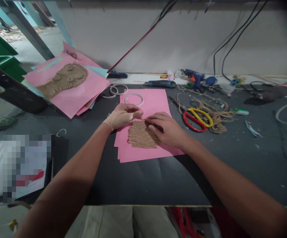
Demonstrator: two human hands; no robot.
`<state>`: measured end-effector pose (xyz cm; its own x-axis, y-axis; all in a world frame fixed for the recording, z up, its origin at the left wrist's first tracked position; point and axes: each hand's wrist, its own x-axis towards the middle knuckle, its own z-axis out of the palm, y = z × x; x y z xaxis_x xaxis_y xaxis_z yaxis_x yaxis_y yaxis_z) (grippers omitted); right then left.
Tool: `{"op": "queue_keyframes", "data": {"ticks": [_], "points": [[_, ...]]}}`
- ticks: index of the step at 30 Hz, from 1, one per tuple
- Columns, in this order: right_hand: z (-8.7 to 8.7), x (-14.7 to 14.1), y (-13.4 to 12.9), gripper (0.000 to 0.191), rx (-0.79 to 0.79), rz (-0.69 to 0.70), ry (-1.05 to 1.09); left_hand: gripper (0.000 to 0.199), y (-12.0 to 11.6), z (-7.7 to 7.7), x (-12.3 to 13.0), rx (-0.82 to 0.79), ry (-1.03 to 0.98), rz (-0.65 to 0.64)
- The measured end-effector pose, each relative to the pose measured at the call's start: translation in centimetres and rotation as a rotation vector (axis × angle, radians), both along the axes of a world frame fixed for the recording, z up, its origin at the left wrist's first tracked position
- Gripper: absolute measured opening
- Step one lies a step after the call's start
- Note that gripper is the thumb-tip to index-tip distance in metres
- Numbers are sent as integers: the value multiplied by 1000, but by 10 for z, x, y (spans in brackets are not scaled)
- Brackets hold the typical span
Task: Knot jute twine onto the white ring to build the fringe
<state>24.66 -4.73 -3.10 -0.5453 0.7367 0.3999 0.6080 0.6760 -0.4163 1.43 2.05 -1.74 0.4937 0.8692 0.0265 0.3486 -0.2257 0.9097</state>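
Observation:
A patch of tan twine rows (143, 135) lies on pink paper (145, 154) in the middle of the dark table. My left hand (122, 116), with a pale covering over its back and wrist, is at the patch's upper left, thumb and fingers pinched together. At the upper right edge my right hand (166, 129) rests with curled fingers on the patch. A thin strand seems to run between the fingertips of both hands, along the top edge of the rows. A white ring (134, 94) lies just above my left hand.
Scissors with red and yellow handles (194, 126) lie right of the paper beside tangled twine (220, 120). Behind are a blue cutter (160, 84) and a blue glue gun (195, 76). Pink sheets bearing a twine shape (66, 79) lean at the left.

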Motion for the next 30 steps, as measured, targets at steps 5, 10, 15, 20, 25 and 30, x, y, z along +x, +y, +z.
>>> {"op": "queue_keyframes", "data": {"ticks": [5,10,15,20,25,30], "points": [[3,-1,-2,30,17,-5,10,38,0,0,0,18,8,-6],[3,-3,-2,30,-4,9,-4,37,-1,2,1,7,8,7],[2,-4,-3,31,-6,-12,0,38,0,1,1,16,14,6],[3,-4,-3,29,10,-4,30,42,1,-1,0,23,10,13],[9,-3,-7,27,5,26,116,49,1,1,-2,18,3,13],[13,-3,-9,26,-50,32,199,52,0,0,-2,-88,-65,13]]}}
